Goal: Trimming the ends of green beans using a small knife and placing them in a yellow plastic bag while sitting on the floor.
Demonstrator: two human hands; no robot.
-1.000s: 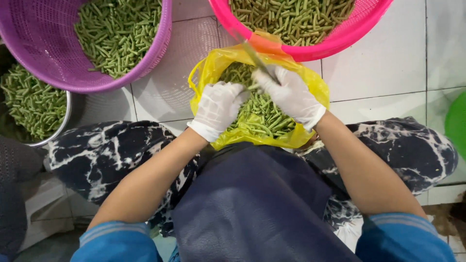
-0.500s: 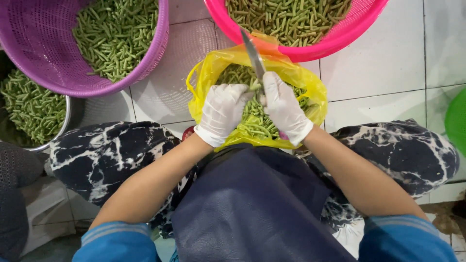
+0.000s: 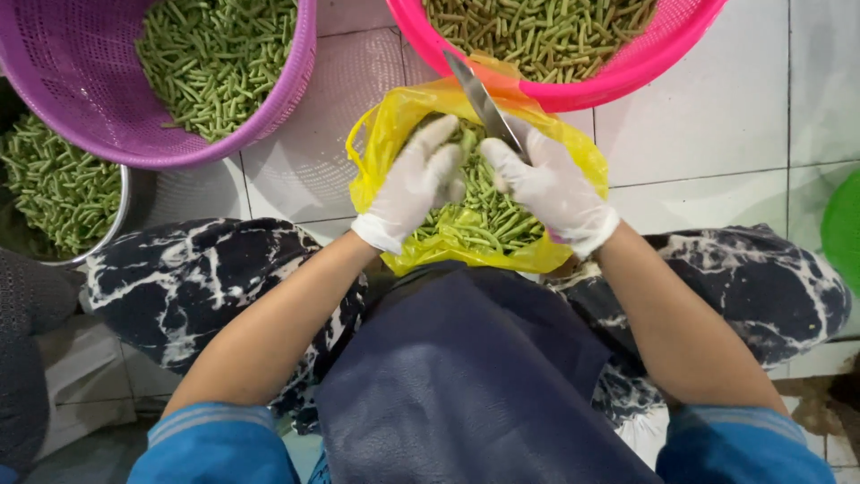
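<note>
The gloved right hand [image 3: 554,188] clenched a knife [image 3: 484,103]; the left hand [image 3: 414,184] probably pinched light, stiff, snappable green beans [image 3: 484,220] in the soft yellow bag [image 3: 385,143] beneath, best taken mid-length.

Both gloved hands meet ahead, left hand [image 3: 415,184] cupped, right hand [image 3: 551,184] in a closed grip.

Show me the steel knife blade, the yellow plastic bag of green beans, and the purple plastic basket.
steel knife blade [image 3: 479,99], head view, middle of the flat blade.
yellow plastic bag [image 3: 381,148], head view, its left wall.
purple plastic basket [image 3: 67,90], head view, perforated inner wall.
</note>
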